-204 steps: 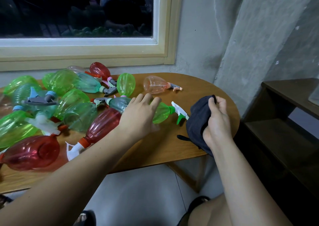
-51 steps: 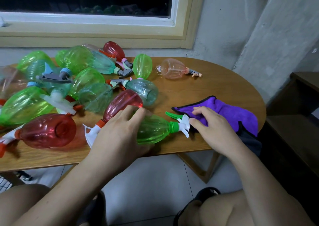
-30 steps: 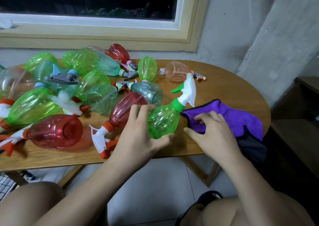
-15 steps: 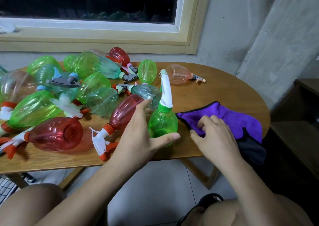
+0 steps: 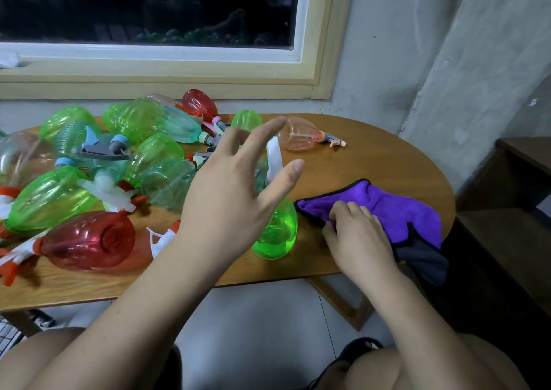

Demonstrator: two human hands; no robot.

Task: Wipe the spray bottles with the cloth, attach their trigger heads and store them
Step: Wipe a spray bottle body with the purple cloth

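The green bottle (image 5: 275, 231) stands upright on the worktop (image 5: 372, 163), just right of the left hand (image 5: 229, 199), grip spread and empty; right hand (image 5: 357, 237) pinches the cloth (image 5: 396, 211)

glossy plastic bottle (image 5: 275, 231), fuzzy cloth (image 5: 396, 211), smooth wooden table (image 5: 372, 163).

— Where's the green spray bottle (image 5: 275, 231)?

— Upright at centre frame, near the counter's front edge, white trigger head (image 5: 274, 158) attached.

— And the cloth (image 5: 396, 211)?

— Purple with dark edging, lying just right of it, draping over the edge.

— The others?

— A heap of bottles (image 5: 98, 166) lying at left.
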